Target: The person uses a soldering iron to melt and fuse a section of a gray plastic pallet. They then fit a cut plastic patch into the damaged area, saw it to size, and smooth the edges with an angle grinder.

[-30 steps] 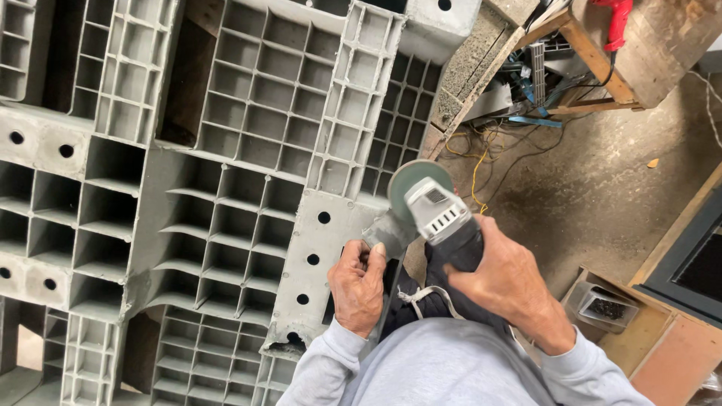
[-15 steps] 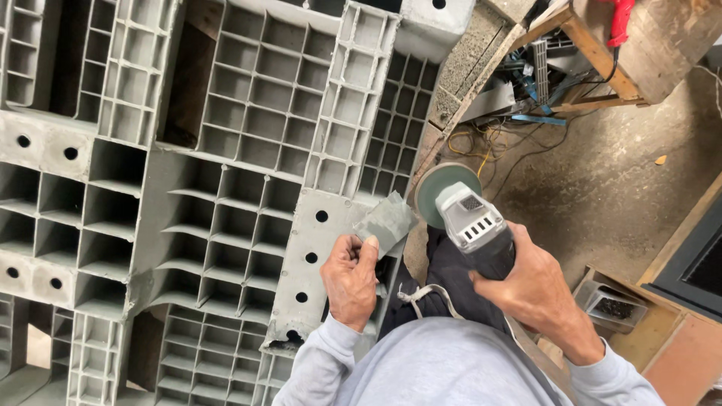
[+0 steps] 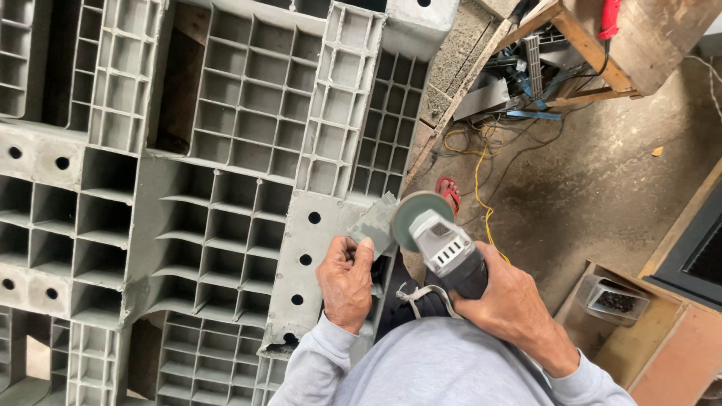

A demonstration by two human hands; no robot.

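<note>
Off to my right I see a rough concrete floor (image 3: 602, 195), stained and dusty. A yellow cable (image 3: 481, 169) snakes across it in loose loops, and a red sandal (image 3: 449, 192) lies just beside the cable. At the top right stands a wooden bench (image 3: 639, 45) with a red tool (image 3: 609, 16) resting on its edge; under it I make out a clutter of metal pieces (image 3: 519, 83), too tangled to tell apart. Lower right, a small open wooden box (image 3: 613, 301) holds something dark, next to a dark-framed panel (image 3: 696, 256) and a reddish-brown board (image 3: 677, 361). A small orange scrap (image 3: 657, 151) lies alone on the floor.
</note>
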